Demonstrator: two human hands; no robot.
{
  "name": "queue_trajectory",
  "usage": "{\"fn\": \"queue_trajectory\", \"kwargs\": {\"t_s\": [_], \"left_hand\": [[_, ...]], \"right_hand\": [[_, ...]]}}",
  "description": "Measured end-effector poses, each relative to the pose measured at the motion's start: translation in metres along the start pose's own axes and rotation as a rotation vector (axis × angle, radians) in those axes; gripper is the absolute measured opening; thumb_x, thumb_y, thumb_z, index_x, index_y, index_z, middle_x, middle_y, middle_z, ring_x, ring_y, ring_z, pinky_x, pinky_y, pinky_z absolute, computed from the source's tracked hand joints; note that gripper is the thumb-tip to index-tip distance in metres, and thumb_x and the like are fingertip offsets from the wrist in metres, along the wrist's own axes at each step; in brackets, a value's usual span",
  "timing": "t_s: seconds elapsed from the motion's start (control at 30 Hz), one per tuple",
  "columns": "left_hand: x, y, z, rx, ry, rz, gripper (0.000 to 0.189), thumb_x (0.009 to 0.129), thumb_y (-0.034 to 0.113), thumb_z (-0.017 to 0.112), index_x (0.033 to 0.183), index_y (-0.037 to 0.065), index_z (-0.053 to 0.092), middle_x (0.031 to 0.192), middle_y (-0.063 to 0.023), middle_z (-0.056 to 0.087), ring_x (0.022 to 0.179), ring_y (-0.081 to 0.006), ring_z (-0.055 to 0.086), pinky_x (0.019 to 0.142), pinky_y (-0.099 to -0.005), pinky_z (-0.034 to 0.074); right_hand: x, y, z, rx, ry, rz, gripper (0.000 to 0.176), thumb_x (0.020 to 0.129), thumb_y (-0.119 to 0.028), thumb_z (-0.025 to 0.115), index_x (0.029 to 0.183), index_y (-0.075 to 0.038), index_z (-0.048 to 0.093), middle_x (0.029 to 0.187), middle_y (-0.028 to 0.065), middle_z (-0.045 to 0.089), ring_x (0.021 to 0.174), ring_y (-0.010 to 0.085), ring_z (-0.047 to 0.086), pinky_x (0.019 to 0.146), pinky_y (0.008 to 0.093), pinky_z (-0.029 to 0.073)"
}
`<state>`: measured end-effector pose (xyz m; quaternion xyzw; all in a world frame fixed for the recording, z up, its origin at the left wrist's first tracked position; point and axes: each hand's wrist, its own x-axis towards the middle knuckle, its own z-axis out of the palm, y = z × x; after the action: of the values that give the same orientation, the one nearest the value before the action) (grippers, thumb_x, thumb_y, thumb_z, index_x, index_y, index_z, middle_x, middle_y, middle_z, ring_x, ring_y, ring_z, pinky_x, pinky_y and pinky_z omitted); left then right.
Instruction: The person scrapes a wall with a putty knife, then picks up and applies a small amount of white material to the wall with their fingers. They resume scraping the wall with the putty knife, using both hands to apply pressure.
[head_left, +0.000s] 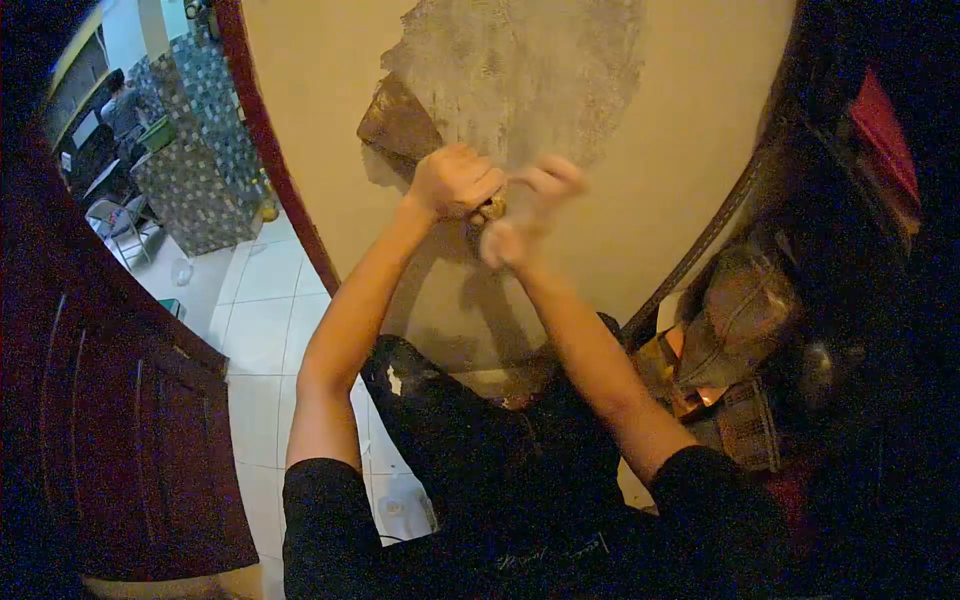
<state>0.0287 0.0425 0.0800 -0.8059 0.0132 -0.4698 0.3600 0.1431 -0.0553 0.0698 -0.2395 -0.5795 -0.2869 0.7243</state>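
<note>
My left hand (pixel 455 182) is closed in a fist in front of the wall. A flat brown scraper-like tool (pixel 402 122) runs from this fist to the upper left, over the edge of the rough grey patch (pixel 520 70). At the lower side of the fist shows a small brassy, rounded lump (pixel 491 208). Just to the right is my right hand (pixel 535 205), blurred by motion, its thumb and fingers apart beside the lump. Below both hands, shadows fall on the cream wall (pixel 690 130).
A dark panelled door (pixel 130 430) stands at the left, by a white tiled floor (pixel 262 335). Through the doorway a person (pixel 125 105) is near a mosaic-tiled partition (pixel 200 190) and a folding chair (pixel 125 225). Bags (pixel 745 300) crowd the right side.
</note>
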Motion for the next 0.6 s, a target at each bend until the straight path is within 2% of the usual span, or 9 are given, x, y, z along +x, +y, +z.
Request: {"fn": "queue_trajectory", "kwargs": {"t_s": [0.03, 0.07, 0.13, 0.17, 0.23, 0.37, 0.57, 0.6], "left_hand": [[-0.002, -0.003, 0.003, -0.063, 0.037, -0.004, 0.011, 0.070, 0.023, 0.065, 0.066, 0.015, 0.058, 0.055, -0.0010, 0.047, 0.050, -0.0188, 0.050, 0.047, -0.0321, 0.040], [-0.003, -0.001, 0.001, -0.067, 0.036, 0.000, 0.011, 0.070, 0.023, 0.065, 0.066, 0.015, 0.058, 0.055, -0.0010, 0.047, 0.050, -0.0188, 0.050, 0.047, -0.0321, 0.040], [-0.002, -0.008, -0.006, 0.119, 0.042, 0.034, 0.020, 0.073, 0.024, 0.066, 0.061, 0.015, 0.053, 0.054, -0.0011, 0.045, 0.049, -0.0190, 0.048, 0.047, -0.0325, 0.040], [0.010, -0.009, -0.015, 0.135, 0.050, 0.045, 0.020, 0.073, 0.024, 0.066, 0.061, 0.015, 0.053, 0.054, -0.0011, 0.045, 0.049, -0.0190, 0.048, 0.047, -0.0325, 0.040], [0.023, 0.006, -0.029, 0.069, 0.058, -0.036, 0.025, 0.074, 0.025, 0.067, 0.059, 0.015, 0.050, 0.053, -0.0010, 0.043, 0.048, -0.0191, 0.047, 0.046, -0.0324, 0.039], [0.025, 0.016, -0.006, -0.021, 0.037, 0.042, 0.022, 0.074, 0.025, 0.066, 0.061, 0.014, 0.051, 0.053, -0.0012, 0.043, 0.048, -0.0191, 0.048, 0.046, -0.0320, 0.039], [0.033, 0.016, -0.009, 0.013, 0.072, 0.017, 0.021, 0.074, 0.025, 0.066, 0.062, 0.015, 0.052, 0.054, -0.0003, 0.047, 0.048, -0.0188, 0.049, 0.045, -0.0311, 0.039], [0.031, 0.014, -0.006, 0.008, 0.069, 0.015, 0.021, 0.074, 0.025, 0.066, 0.062, 0.015, 0.052, 0.054, -0.0003, 0.047, 0.048, -0.0188, 0.049, 0.045, -0.0311, 0.039]], "right_hand": [[-0.002, 0.005, 0.002, -0.169, -0.235, 0.087, 0.056, 0.072, -0.055, 0.045, 0.094, -0.004, 0.051, 0.100, 0.0150, 0.041, 0.095, 0.0261, 0.039, 0.084, 0.0401, 0.031], [-0.009, 0.011, 0.000, -0.173, -0.231, 0.089, 0.056, 0.072, -0.055, 0.045, 0.094, -0.004, 0.051, 0.100, 0.0150, 0.041, 0.095, 0.0261, 0.039, 0.084, 0.0401, 0.031], [-0.010, 0.029, 0.009, 0.015, -0.090, 0.053, 0.059, 0.076, -0.059, 0.041, 0.094, -0.003, 0.051, 0.098, 0.0144, 0.039, 0.091, 0.0246, 0.037, 0.082, 0.0374, 0.031], [0.000, 0.025, 0.010, 0.023, -0.080, 0.036, 0.059, 0.076, -0.059, 0.041, 0.094, -0.003, 0.051, 0.098, 0.0144, 0.039, 0.091, 0.0246, 0.037, 0.082, 0.0374, 0.031], [0.002, 0.003, -0.004, 0.098, 0.077, 0.041, 0.059, 0.078, -0.060, 0.039, 0.094, -0.003, 0.051, 0.099, 0.0151, 0.039, 0.092, 0.0246, 0.037, 0.081, 0.0374, 0.031], [-0.013, 0.003, -0.020, 0.084, 0.064, 0.060, 0.060, 0.078, -0.060, 0.039, 0.093, -0.003, 0.050, 0.099, 0.0146, 0.039, 0.091, 0.0246, 0.036, 0.081, 0.0377, 0.030], [0.006, 0.010, -0.019, 0.116, 0.170, 0.034, 0.060, 0.079, -0.061, 0.041, 0.093, -0.004, 0.051, 0.098, 0.0151, 0.039, 0.089, 0.0244, 0.037, 0.081, 0.0372, 0.031], [0.009, 0.018, -0.022, 0.045, 0.042, -0.040, 0.060, 0.078, -0.062, 0.042, 0.093, -0.004, 0.051, 0.099, 0.0153, 0.039, 0.090, 0.0252, 0.038, 0.082, 0.0373, 0.031]]}}
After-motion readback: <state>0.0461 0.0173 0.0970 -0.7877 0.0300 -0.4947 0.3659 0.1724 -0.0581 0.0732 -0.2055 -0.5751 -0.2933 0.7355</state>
